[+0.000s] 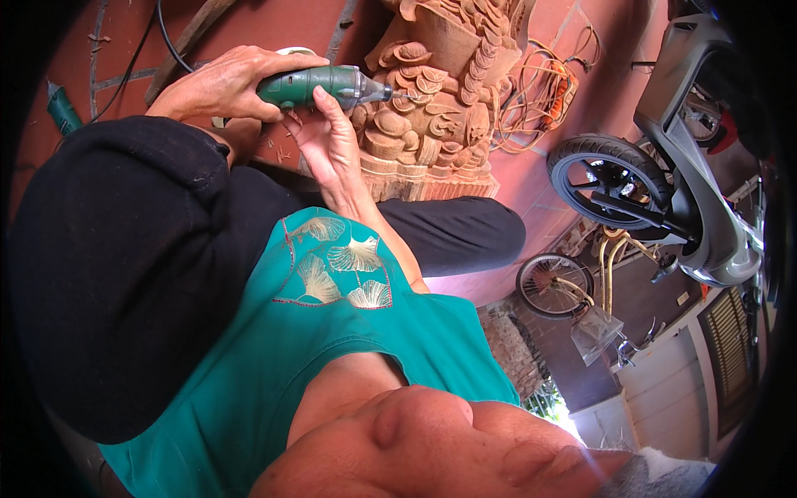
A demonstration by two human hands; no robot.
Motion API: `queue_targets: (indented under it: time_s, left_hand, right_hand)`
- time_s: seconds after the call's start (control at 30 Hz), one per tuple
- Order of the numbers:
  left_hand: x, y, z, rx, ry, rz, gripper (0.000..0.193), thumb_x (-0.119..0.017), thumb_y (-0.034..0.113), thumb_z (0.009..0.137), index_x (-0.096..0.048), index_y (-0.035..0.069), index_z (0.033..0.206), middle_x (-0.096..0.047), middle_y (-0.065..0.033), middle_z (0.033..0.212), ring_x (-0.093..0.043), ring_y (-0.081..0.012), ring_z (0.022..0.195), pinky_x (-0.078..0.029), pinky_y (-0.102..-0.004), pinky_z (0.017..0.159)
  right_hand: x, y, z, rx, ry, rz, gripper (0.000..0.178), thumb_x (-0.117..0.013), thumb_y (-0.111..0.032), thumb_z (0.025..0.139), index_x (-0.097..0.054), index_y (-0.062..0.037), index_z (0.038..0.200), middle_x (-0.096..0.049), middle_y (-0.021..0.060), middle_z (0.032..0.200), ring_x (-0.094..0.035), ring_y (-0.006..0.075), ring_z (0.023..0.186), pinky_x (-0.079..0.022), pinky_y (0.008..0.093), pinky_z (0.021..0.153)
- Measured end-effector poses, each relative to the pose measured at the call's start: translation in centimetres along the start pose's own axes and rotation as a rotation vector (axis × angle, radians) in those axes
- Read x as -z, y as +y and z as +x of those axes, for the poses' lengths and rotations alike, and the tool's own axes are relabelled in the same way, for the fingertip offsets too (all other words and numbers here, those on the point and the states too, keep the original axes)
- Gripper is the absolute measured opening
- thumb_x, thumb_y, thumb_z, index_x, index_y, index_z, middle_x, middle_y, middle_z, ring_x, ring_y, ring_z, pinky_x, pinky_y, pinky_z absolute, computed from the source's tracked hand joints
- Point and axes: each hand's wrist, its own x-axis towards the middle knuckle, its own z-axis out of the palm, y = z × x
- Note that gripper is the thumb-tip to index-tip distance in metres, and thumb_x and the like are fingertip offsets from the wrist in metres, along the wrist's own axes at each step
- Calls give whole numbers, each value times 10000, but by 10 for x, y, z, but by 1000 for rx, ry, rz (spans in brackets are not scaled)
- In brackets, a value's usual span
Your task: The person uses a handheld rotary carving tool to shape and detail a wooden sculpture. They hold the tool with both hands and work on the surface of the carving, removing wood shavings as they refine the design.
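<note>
A green rotary tool (311, 85) with a grey nose lies across my two hands, pointing right. My left hand (222, 81) wraps round its rear body from above, back of the hand showing. Below it, my right hand (330, 149) steadies the front from underneath, thumb raised along the casing and palm partly visible; its other fingertips are hidden. The thin bit (403, 95) reaches the face of a brown wood carving (440, 108) densely cut with rounded shapes, discs and cord-like bands. Whether the bit touches the wood I cannot tell.
Orange cables and an orange power strip (560, 95) lie right of the carving. A motorbike wheel (610, 183) and a bicycle (556, 285) stand farther right. At far left another green tool (62, 109) rests on red tiles (286, 29). My bent legs flank the workspace.
</note>
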Motion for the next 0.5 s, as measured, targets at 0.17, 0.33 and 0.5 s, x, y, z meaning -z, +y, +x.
queue_targets:
  time_s: [0.17, 0.33, 0.5]
  left_hand:
    - [0, -3, -1, 15, -13, -24, 847, -739, 83, 600, -567, 84, 1429, -692, -207, 1242, -682, -434, 1078, -543, -488, 951]
    - [-2, -6, -1, -39, 23, -10, 820, -742, 69, 609, -579, 93, 1412, -688, -179, 1262, -683, -429, 1068, -550, -493, 945]
    - [1, -3, 3, -33, -16, 13, 833, -734, 74, 615, -563, 108, 1429, -676, -168, 1293, -670, -434, 1083, -542, -499, 960]
  right_hand:
    - [-4, 0, -3, 10, 7, -3, 392, -771, -142, 936, -610, -102, 1291, -694, 62, 1191, -653, 219, 1124, -503, 469, 1050]
    - [-3, 0, -3, 10, 6, 1, 397, -774, -138, 934, -608, -107, 1293, -688, 57, 1204, -644, 215, 1146, -497, 472, 1062]
    - [-3, 0, -3, 22, 16, 6, 402, -776, -146, 933, -609, -111, 1297, -684, 53, 1219, -638, 208, 1160, -486, 473, 1076]
